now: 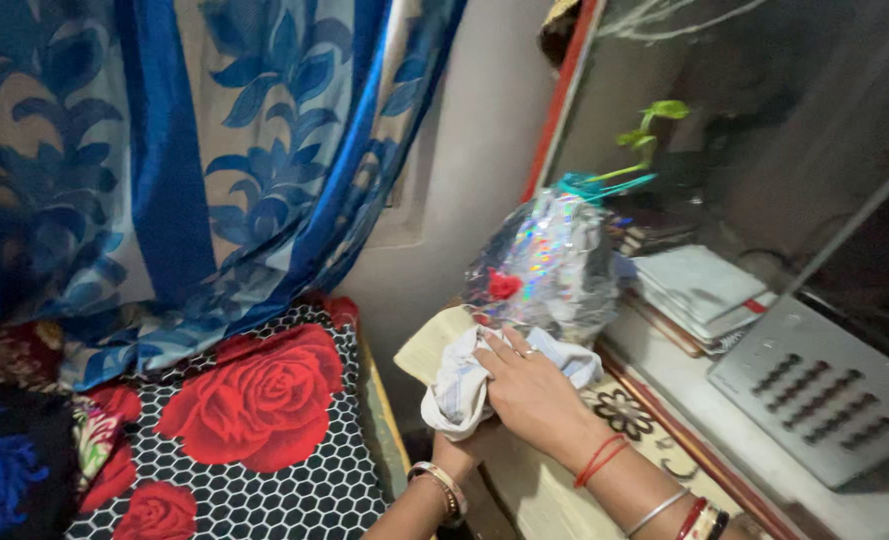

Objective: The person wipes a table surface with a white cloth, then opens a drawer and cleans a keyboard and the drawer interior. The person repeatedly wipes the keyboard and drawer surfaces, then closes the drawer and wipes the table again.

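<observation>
Head view: white cloth [462,385], soft, light, limp, bunched at near edge of worktop [435,345], just below foil-wrapped bundle [550,265] with small green sprout [650,130]. Right hand [530,390] flat on cloth, fingers [500,350] spread and pressing down, not clamped. Left hand [460,455] beneath hanging folds, mostly hidden; grip cannot be told. Likely best taken by gathered folds, no slip or breakage risk. Stacked books [700,290], grey keyed panel [815,395], blue floral curtain [215,150], rose-print bedding [255,400] nearby.

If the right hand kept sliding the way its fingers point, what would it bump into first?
Probably the shiny foil-wrapped bundle. The right hand lies on a white cloth, fingers pointing up-left toward the bundle's base, though depth is unclear.
</observation>
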